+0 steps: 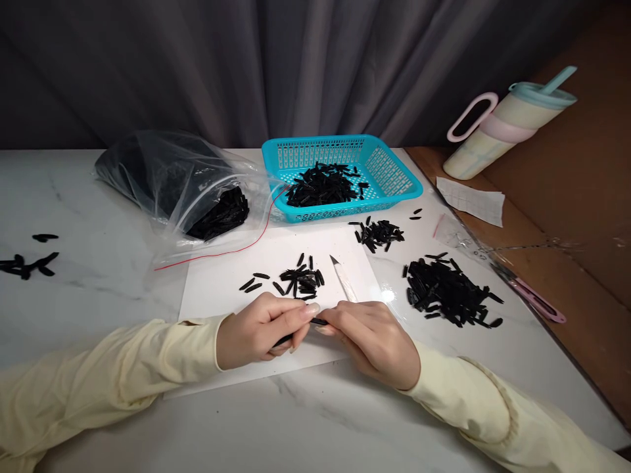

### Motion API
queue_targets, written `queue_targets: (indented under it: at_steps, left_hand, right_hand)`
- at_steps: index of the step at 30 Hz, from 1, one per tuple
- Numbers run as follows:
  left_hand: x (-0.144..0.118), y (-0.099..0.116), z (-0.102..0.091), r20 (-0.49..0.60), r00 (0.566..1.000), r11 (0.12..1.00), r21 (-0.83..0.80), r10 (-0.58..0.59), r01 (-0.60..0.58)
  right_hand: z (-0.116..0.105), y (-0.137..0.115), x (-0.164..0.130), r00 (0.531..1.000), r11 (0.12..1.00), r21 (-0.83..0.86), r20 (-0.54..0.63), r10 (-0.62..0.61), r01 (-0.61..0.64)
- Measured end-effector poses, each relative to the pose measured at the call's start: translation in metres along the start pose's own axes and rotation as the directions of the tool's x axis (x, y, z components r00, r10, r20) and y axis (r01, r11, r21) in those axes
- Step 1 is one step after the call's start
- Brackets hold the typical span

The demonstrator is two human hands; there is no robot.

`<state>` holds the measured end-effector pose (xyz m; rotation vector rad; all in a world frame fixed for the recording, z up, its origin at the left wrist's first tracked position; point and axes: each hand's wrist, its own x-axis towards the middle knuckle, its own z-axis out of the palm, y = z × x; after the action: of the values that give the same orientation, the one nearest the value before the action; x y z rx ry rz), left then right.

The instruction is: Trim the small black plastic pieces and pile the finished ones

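My left hand [261, 332] pinches a thin black piece [319, 322] over a white sheet [217, 282]. My right hand [374, 338] meets it at the fingertips and grips a white craft knife [344, 280], blade pointing away. Just beyond the hands lies a small cluster of black pieces [300, 281] on the sheet. Both arms wear pale yellow sleeves.
A turquoise basket [389, 174] holding black pieces stands at the back. A clear plastic bag [172, 180] of pieces lies to its left. More black piles [446, 292] [378, 233] sit at right, loose pieces [27, 265] at far left. A pastel tumbler [507, 125], paper slip [470, 199] and pink tool [537, 301] lie right.
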<state>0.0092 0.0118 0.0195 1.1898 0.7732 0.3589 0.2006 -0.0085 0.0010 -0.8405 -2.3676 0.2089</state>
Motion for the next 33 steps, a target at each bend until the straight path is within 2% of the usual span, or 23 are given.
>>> queue_targets:
  at_steps: [5, 10, 14, 21, 33]
  left_hand:
    - [0.0004, -0.0025, -0.0010, -0.004, 1.000, 1.000, 0.012, 0.015, -0.015]
    - [0.0003, -0.0021, -0.0009, 0.007, 1.000, 1.000, 0.004, 0.003, -0.003]
    - [0.0002, -0.0004, -0.0006, 0.027, 0.999, 0.999, -0.023, -0.033, 0.034]
    - [-0.0003, 0.0003, -0.0009, 0.033, 0.997, 0.997, -0.034, -0.064, 0.066]
    - [-0.0011, 0.0043, -0.0007, 0.055, 0.995, 0.997, 0.001, -0.083, 0.083]
  right_hand:
    - [0.0000, -0.0004, -0.0008, 1.000, 1.000, 0.025, -0.005, 0.016, -0.016]
    - [0.0009, -0.0009, -0.0026, 0.995, 0.975, 0.217, -0.065, 0.070, -0.054]
    - [0.0014, -0.0024, -0.0041, 0.992, 0.948, 0.307, -0.066, 0.107, -0.082]
    - [0.0019, -0.0034, -0.0051, 0.989, 0.924, 0.368, -0.060, 0.136, -0.105]
    - [0.0011, -0.0029, -0.0029, 0.990, 0.909, 0.411, -0.084, 0.115, -0.070]
